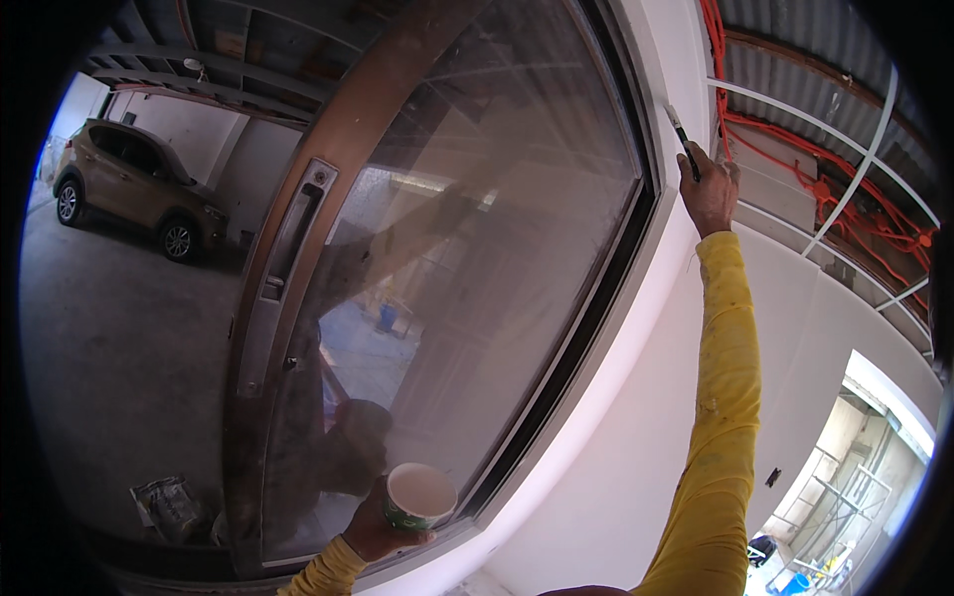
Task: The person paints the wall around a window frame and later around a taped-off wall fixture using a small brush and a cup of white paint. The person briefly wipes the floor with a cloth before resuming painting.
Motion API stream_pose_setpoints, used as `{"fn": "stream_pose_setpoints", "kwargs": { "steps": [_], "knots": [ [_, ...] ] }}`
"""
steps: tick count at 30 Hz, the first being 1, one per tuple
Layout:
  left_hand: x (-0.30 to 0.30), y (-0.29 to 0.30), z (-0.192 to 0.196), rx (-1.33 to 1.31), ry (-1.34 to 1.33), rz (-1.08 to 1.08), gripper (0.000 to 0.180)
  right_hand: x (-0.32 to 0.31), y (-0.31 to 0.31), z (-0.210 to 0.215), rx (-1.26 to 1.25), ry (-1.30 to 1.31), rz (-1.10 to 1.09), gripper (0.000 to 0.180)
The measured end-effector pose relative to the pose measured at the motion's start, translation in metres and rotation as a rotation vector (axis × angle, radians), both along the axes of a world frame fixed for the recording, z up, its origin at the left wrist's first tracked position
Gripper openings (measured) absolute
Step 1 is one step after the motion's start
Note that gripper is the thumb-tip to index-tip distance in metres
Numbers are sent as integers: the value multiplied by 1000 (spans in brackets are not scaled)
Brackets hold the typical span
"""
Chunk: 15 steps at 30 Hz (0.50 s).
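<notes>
High on the right, my right hand [710,191] is closed round the dark handle of a slim paintbrush [680,130]. Its pale tip meets the white wall strip [656,74] that borders the door frame. A yellow, paint-spotted sleeve covers that arm, stretched upward. Low in the middle, my left hand [376,528] grips a green-patterned paper cup [421,494], mouth up and whitish inside. How much the cup holds, I cannot tell. The cup is in front of a sliding glass door [497,228] with a brown frame.
A brown car [139,179] is parked in the garage at far left. Near the door's foot lies a crumpled bag [171,505]. Orange conduit [825,204] and a white metal ceiling grid [850,204] hang at upper right. Through an opening at lower right, scaffolding [845,507] shows.
</notes>
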State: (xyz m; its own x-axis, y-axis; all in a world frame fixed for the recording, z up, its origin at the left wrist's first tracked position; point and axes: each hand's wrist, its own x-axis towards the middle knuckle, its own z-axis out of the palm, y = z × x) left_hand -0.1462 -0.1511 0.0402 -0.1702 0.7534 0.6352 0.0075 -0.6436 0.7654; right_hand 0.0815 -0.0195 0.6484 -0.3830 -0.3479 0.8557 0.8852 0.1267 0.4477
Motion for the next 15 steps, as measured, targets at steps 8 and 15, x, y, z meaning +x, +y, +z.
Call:
{"fn": "stream_pose_setpoints", "kwargs": {
  "steps": [8,15],
  "knots": [
    [1,6,-8,-2,39,37,96,-8,-24,19,79,68,136,37],
    [-2,-2,-5,-44,9,-8,97,-8,-31,6,-104,101,-16,36]
  ]
}}
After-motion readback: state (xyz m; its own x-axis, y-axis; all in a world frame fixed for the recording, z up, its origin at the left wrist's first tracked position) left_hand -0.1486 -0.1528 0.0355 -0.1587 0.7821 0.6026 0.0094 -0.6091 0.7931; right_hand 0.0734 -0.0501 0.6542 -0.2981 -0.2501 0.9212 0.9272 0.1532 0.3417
